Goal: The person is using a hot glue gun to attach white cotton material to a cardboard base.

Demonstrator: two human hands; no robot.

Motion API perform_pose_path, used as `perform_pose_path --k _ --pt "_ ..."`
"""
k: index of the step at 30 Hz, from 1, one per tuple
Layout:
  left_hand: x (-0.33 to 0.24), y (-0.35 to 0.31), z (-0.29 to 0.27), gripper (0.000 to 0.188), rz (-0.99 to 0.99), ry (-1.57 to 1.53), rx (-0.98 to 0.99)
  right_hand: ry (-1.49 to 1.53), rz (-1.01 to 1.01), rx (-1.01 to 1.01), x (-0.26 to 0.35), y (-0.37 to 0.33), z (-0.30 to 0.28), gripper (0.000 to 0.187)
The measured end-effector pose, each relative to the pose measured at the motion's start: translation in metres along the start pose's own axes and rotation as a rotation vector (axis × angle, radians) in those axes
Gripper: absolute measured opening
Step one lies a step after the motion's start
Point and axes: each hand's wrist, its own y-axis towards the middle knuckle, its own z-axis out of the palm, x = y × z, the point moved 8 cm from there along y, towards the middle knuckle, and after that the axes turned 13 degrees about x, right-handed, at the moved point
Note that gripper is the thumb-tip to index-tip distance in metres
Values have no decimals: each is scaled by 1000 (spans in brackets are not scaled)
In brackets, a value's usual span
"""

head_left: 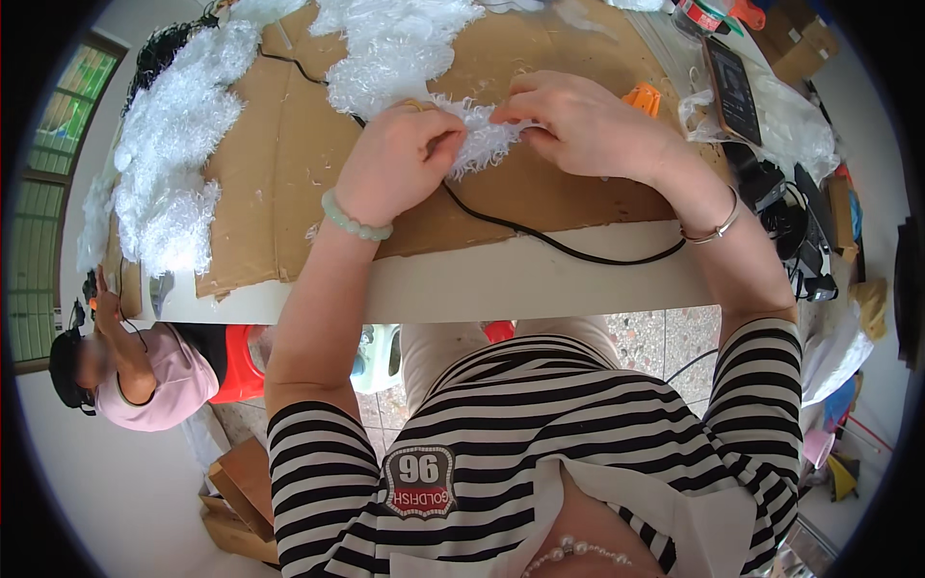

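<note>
Your left hand (pixel 400 159) and right hand (pixel 578 120) are both pinched shut on one small white fluffy strip of shredded fibre (pixel 482 140), each clamping an end, so the strip hangs stretched between them just above the flat brown cardboard sheet (pixel 279 164) that covers the white desk (pixel 520 279). Your fingertips press into the fluff at both ends; from here you cannot tell whether you are pulling it apart, twisting it or pressing it together.

Judging by what lies around you, the work looks partly done. A long bank of the same white fluffy fibre (pixel 169 164) is heaped along the far left edge of the cardboard, and a second white fluffy mass (pixel 395 48) sits just beyond your hands. Whether those heaps are finished pieces or raw stock cannot be read from this view, so how much is left stays open; the piece in your hands is the one in progress.

A thin black cable (pixel 540 236) runs across the cardboard under your wrists. To your right lie a black smartphone (pixel 734 91), a small orange plastic tool (pixel 644 96) and a crumpled clear plastic bag (pixel 795 120). Another person in a pink top (pixel 154 380) sits low at your left.
</note>
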Motion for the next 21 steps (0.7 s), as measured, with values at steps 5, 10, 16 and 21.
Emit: perform_pose_path --k 5,10,16,21 --pt "0 2 10 17 112 156 -61 -31 21 172 7 1 17 27" --pt "-8 1 14 26 93 297 -63 9 7 237 11 -6 17 27" --pt "-13 2 16 28 69 390 -55 -37 72 96 -15 3 8 21" --pt "-8 1 18 30 -2 421 -52 -394 416 221 -54 -4 -10 24"
